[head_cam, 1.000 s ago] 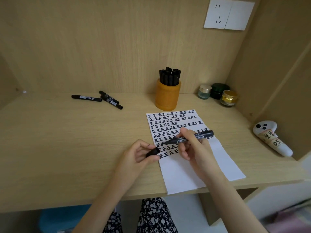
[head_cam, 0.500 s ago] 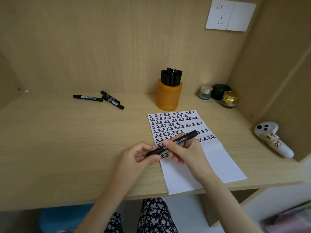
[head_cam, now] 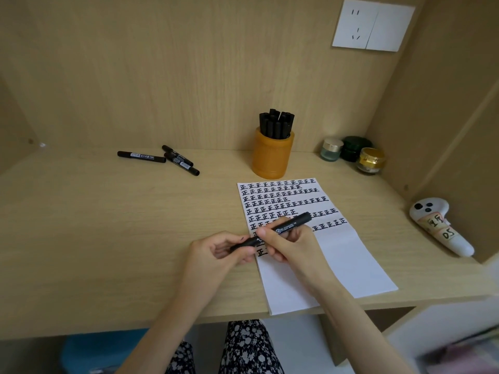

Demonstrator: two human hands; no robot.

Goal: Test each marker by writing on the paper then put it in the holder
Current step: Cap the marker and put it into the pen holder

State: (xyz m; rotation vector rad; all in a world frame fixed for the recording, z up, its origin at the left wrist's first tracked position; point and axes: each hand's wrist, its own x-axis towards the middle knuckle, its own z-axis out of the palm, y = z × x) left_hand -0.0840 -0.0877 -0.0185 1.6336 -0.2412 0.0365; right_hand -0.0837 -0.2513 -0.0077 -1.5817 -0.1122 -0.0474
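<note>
Both hands hold the black marker (head_cam: 289, 225) level just above the lettered paper (head_cam: 351, 260), left hand (head_cam: 213, 252) pinching its cap end and right hand (head_cam: 294, 244) gripping the barrel, likely seating the cap before it goes into the orange holder (head_cam: 272, 157) behind.

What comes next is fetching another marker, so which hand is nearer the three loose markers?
Left. The left hand lies closer to the person, right of the loose markers; the right hand is farther right, over the paper.
</note>
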